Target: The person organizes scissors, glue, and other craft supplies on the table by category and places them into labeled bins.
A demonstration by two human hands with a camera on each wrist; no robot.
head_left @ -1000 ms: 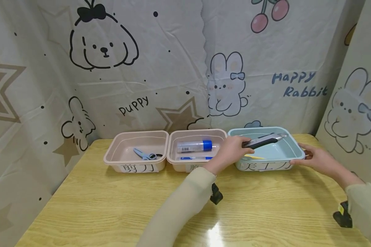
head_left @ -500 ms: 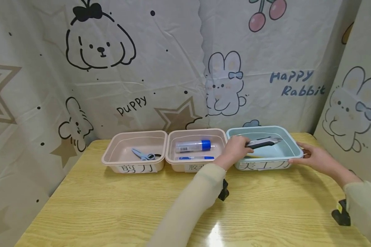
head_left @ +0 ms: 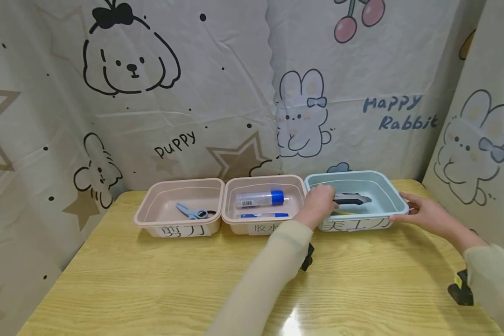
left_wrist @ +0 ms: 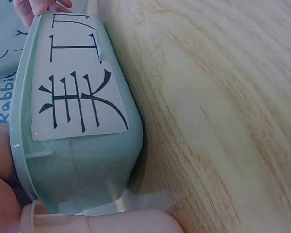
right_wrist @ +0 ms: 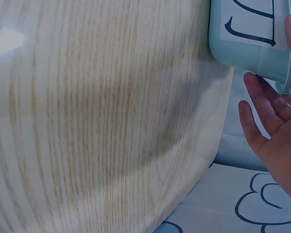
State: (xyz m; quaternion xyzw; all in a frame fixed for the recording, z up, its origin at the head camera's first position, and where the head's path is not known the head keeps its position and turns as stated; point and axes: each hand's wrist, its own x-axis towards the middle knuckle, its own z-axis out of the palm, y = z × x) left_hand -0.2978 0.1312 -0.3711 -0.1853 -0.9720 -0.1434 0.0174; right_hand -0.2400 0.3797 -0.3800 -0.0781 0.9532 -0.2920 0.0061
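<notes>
In the head view my left hand holds a black and silver utility knife by its rear end. The knife lies low inside the light blue basket, its front end pointing right. A thin yellow item shows partly beside the hand in the same basket. My right hand grips the basket's right front corner, thumb in front and fingers at the side. The left wrist view shows the basket's labelled front, while the knife is hidden there. The right wrist view shows fingers against the basket's end wall.
Left of the blue basket stand two pink baskets, all in a row on the wooden table. The middle pink basket holds a clear blue-capped tube and a blue pen-like stick. Blue scissors lie in the left pink basket.
My left hand has lowered the utility knife from above the rim down into the blue basket. The right hand keeps its grip at the corner. The head view has shifted slightly.
</notes>
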